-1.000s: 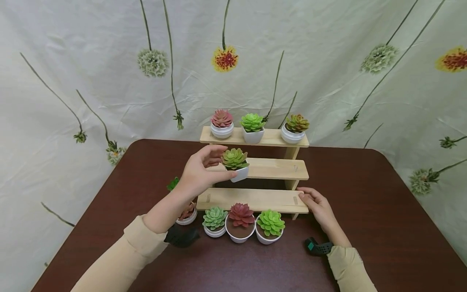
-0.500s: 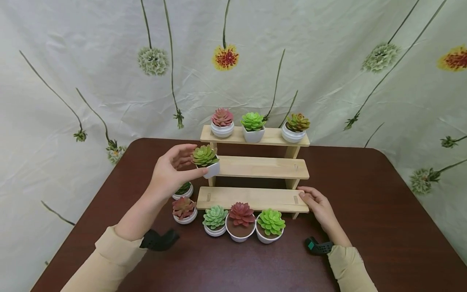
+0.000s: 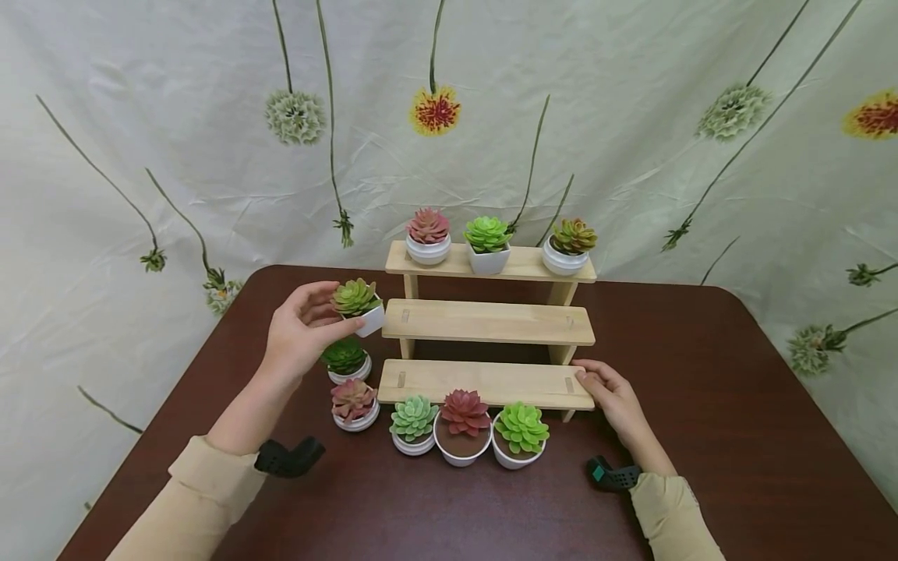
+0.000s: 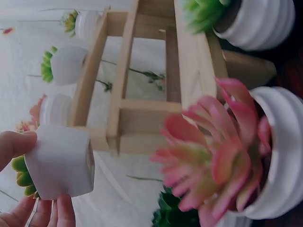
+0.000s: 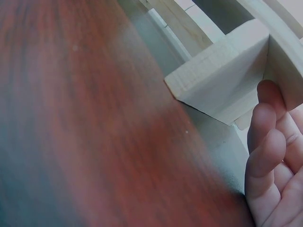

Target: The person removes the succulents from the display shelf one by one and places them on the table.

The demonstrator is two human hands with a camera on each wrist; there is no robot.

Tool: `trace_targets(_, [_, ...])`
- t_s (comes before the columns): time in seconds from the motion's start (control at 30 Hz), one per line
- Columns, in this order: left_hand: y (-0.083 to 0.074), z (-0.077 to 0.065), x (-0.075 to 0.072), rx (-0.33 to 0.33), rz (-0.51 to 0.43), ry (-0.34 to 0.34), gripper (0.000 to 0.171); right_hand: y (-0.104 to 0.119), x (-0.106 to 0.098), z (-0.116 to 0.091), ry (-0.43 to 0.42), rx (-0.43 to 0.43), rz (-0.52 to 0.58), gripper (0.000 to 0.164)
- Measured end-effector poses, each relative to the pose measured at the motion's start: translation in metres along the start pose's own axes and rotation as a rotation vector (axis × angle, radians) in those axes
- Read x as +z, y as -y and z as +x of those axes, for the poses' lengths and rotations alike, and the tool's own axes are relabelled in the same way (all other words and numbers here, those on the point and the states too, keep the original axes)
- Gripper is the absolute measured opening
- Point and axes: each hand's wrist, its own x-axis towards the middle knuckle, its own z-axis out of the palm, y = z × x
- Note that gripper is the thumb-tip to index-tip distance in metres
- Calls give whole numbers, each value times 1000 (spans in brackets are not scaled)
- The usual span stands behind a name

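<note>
My left hand (image 3: 298,331) pinches a square white pot holding a green succulent (image 3: 356,298) between thumb and fingers. It is in the air at the left end of the stand's middle shelf. In the left wrist view, the white pot (image 4: 61,161) appears sideways, with the thumb on one side and fingers on the other. My right hand (image 3: 615,401) holds the right end of the bottom shelf of a three-tier wooden plant stand (image 3: 484,382). In the right wrist view, fingertips (image 5: 270,94) touch the shelf's underside by its leg; the thumb is hidden.
Three potted succulents line the top shelf (image 3: 449,269). A dark green succulent (image 3: 345,357) and a pinkish one (image 3: 353,401) stand left of the stand. Before it are a pale green (image 3: 414,419), a dark red (image 3: 463,413) and a bright green succulent (image 3: 521,427).
My left hand has carried the square-potted succulent leftward from in front of the middle shelf to beyond its left end. The right hand has stayed on the stand.
</note>
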Motion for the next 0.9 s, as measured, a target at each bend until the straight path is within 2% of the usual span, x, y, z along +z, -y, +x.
trace_targets(0.23, [18,15,-7,-48,66,-31,64,1,-1,0,2,0,1,38])
trace_targets(0.43, [31,30,-7,-87,90,-4,67,-1,-1,0,0,-8,-6,38])
trace_targets(0.57, [40,38,-5,-106,138,18,67,-3,-1,1,4,-4,12,38])
trace_targets(0.9, [62,47,6,-145,212,56,69,-4,0,1,8,-22,32,38])
